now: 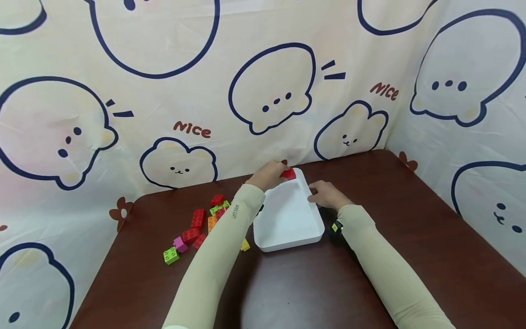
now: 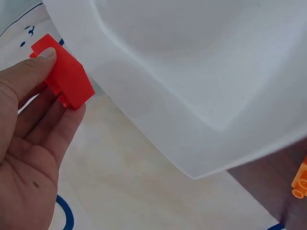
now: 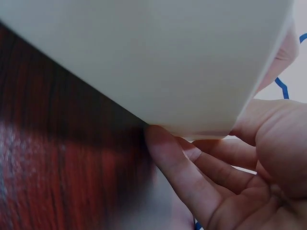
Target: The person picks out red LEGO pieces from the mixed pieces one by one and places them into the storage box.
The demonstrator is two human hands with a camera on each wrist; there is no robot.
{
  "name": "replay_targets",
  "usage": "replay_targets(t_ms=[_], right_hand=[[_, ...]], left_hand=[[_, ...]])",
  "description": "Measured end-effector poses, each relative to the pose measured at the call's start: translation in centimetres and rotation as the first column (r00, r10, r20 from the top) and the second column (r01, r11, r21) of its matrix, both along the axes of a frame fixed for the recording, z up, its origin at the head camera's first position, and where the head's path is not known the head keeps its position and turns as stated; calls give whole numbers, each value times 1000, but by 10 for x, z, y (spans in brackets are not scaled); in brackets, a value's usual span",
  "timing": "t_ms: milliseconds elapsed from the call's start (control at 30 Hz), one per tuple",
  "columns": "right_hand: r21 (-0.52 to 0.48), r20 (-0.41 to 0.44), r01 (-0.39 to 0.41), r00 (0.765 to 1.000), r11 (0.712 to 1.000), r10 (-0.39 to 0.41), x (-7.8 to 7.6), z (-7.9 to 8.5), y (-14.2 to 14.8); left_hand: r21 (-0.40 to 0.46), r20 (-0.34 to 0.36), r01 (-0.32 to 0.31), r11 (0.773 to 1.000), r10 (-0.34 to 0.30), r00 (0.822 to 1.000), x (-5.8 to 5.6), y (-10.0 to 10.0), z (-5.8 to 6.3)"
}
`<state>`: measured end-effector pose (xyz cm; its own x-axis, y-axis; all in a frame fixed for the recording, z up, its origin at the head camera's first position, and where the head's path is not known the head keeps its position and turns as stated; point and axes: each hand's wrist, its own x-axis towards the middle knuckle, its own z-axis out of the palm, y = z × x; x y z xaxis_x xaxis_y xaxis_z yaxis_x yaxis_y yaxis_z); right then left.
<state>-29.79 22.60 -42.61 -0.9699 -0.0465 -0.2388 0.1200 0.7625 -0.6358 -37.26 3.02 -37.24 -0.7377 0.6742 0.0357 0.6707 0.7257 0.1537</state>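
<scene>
A shallow white tray (image 1: 289, 212) lies on the table, turned slightly. Over its far end my left hand (image 1: 266, 175) pinches a red building brick (image 1: 289, 173) between thumb and fingers. In the left wrist view that red brick (image 2: 69, 76) sits right beside the tray's outer wall (image 2: 144, 115), its studs turned toward the palm. My right hand (image 1: 327, 195) grips the tray's right side; in the right wrist view its fingers (image 3: 180, 167) curl under the bottom edge of the white wall (image 3: 158, 62).
Left of the tray, partly behind my left sleeve (image 1: 218, 256), lie several loose bricks: red (image 1: 198, 218), pink (image 1: 180, 245), green (image 1: 170, 256), and yellow (image 1: 245, 245). A patterned curtain (image 1: 263, 151) hangs along the far edge of the brown table (image 1: 156, 288).
</scene>
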Motion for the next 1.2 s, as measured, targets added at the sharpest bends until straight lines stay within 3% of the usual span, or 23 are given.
replay_targets(t_ms=[367,867,1200], right_hand=[[-17,-1,-7,1000,1000,7,-1,-1,0],[-11,3,-8,1000,1000,8,2,2,1],[-7,-4,-13,1000,1000,13,1,0,1]], left_hand=[[-38,52,-26,999,28,998,-8,10,-9],[-135,44,-19,991,25,999,-16,21,-15],[-145,59,-26,989,35,998,-19,20,-20]])
